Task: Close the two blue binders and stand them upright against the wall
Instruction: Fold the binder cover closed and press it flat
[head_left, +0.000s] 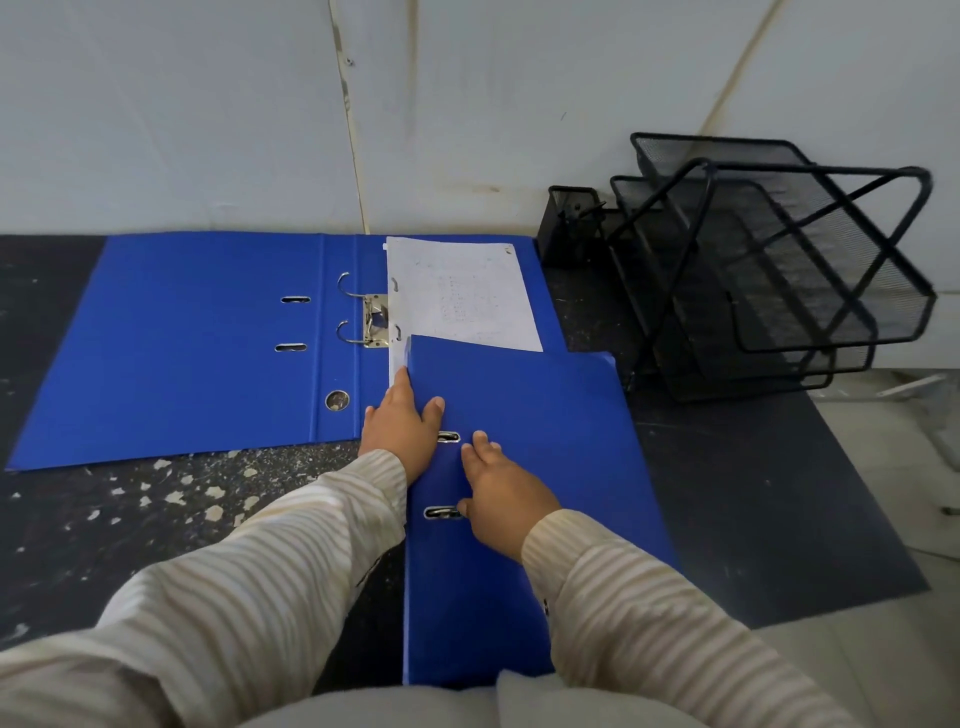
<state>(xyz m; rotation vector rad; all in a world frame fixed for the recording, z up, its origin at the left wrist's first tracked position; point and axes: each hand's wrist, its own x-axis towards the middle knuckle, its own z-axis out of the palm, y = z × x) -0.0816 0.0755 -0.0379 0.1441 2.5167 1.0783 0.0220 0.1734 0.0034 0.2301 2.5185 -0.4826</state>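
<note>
Two blue binders lie on the dark speckled table. The far binder (208, 338) is spread open flat by the wall, its metal rings (358, 317) showing and a white sheet (462, 291) on its right half. The near binder (545, 441) is folded shut and lies partly over the open one's right side. My left hand (400, 426) holds the near binder's left edge, thumb on the cover and fingers at the spine. My right hand (501, 493) rests flat on its cover beside the two slots.
A black mesh letter tray (779, 270) and a mesh pen cup (571, 223) stand at the right against the pale wall (208, 104). The table edge (857, 519) runs diagonally at the right, with floor beyond it.
</note>
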